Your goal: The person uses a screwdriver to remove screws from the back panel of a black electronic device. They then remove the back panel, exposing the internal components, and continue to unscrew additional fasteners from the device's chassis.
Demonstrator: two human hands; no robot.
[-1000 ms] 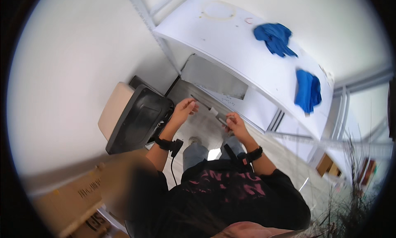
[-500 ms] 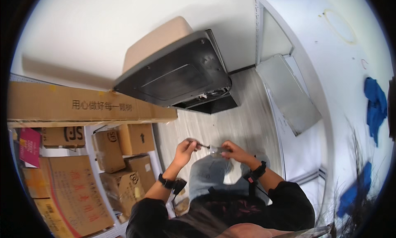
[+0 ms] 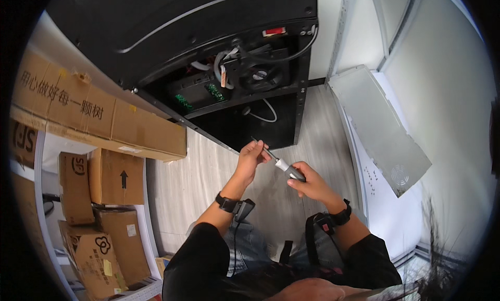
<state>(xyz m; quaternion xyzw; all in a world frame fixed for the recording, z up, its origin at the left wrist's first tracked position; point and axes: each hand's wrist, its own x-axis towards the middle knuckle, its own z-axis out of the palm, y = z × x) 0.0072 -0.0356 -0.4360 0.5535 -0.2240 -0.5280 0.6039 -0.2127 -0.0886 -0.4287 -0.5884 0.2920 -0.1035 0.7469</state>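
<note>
A screwdriver (image 3: 282, 164) with a grey and white handle slants between my hands in front of a black cabinet (image 3: 250, 35). Its handle lies in my right hand (image 3: 312, 185), which is closed round it. My left hand (image 3: 251, 159) pinches the thin shaft near the tip, with fingers closed. Beyond my hands, the cabinet's lower part is open. Inside are a fan (image 3: 259, 76), green circuit boards (image 3: 215, 92), grey cables (image 3: 216, 66) and, lower down, a loose pale cable (image 3: 271, 112). A red switch (image 3: 274, 32) sits above the fan.
A long cardboard box (image 3: 151, 133) lies to the left, above a shelf holding several brown cartons (image 3: 115, 176). At the right, a grey metal panel (image 3: 377, 126) with a round vent pattern leans on a white ledge. Pale wood-look floor (image 3: 177, 197) lies between.
The view has shifted closer to the cabinet, so its open interior now shows. Both hands have moved forward with the screwdriver, and its shaft and handle appear more clearly.
</note>
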